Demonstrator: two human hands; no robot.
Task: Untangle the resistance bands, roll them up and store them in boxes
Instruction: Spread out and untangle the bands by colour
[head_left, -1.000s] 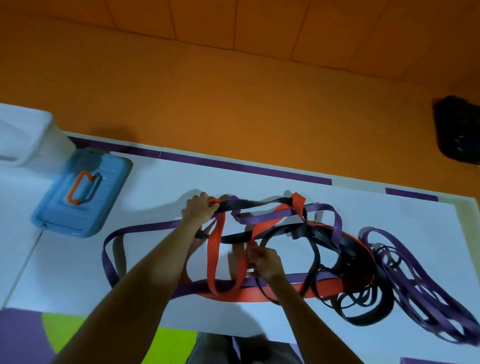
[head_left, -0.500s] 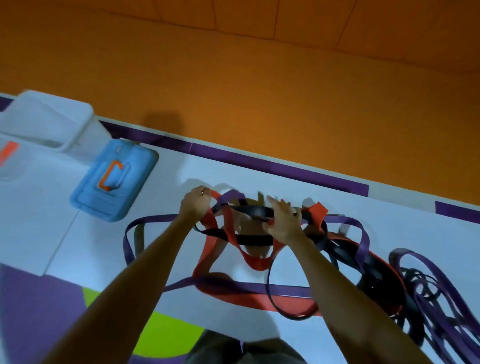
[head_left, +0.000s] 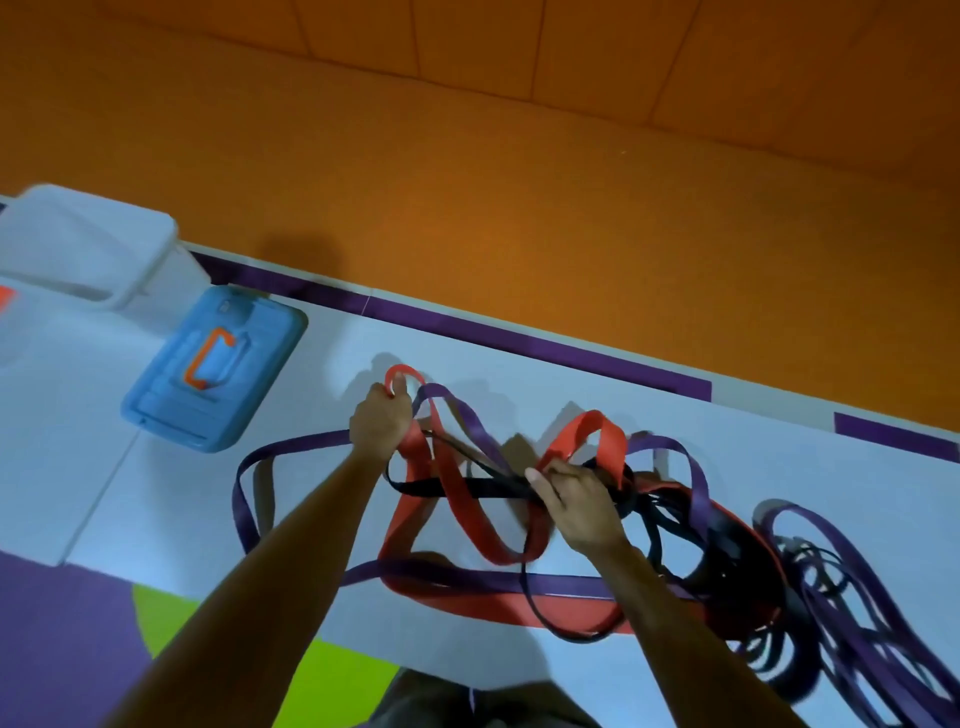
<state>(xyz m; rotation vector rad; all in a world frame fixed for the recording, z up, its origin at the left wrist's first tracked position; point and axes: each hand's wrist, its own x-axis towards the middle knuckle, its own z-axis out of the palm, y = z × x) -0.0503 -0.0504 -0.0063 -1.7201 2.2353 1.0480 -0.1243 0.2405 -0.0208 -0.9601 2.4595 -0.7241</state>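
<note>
A tangle of red, purple and black resistance bands lies on the white mat (head_left: 156, 493). My left hand (head_left: 381, 422) grips a loop of the wide red band (head_left: 470, 525) and lifts it at the pile's left end. My right hand (head_left: 582, 506) pinches the black band (head_left: 467, 486) where it crosses the red one, near a raised red loop. A wide purple band (head_left: 249, 509) runs out to the left and along the front. Thinner purple and black bands (head_left: 857, 597) are heaped at the right.
A blue box lid (head_left: 166, 395) with an orange handle lies at the left. Behind it stands a clear plastic box (head_left: 88, 249), and another clear box edge (head_left: 21, 332) sits at the far left. An orange wall runs behind the mat.
My left hand has pulled the red loop up and leftward. My right hand shifted right and closed on the black band. The view swung slightly.
</note>
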